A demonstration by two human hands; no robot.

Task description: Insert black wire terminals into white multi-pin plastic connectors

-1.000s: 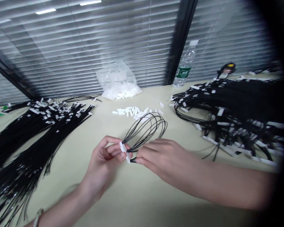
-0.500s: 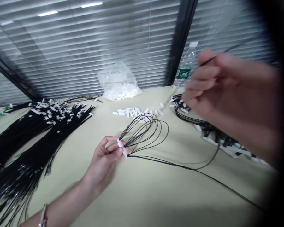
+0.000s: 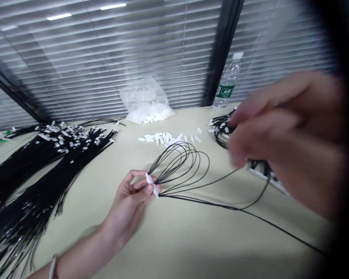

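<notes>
My left hand (image 3: 138, 197) pinches a white connector housing (image 3: 152, 185) between thumb and fingers, low over the table. Thin black wires (image 3: 189, 155) leave the housing on its right side; several bend round in loops, and others trail off to the right. One black wire (image 3: 212, 182) rises from the housing to my right hand (image 3: 279, 131), which is closed and smeared by motion. That wire disappears at the lower fingers, so its far end is hidden.
Bundles of black wires with white ends (image 3: 58, 170) cover the left of the table. Loose white housings (image 3: 163, 137) lie behind my left hand, near a clear bag of them (image 3: 148, 104). A water bottle (image 3: 227, 83) stands by the blinds; more wired connectors (image 3: 221, 126) sit at right.
My right hand has come down and turned, and a wire now shows stretched between it and the housing. My left hand with the housing has shifted slightly right and down.
</notes>
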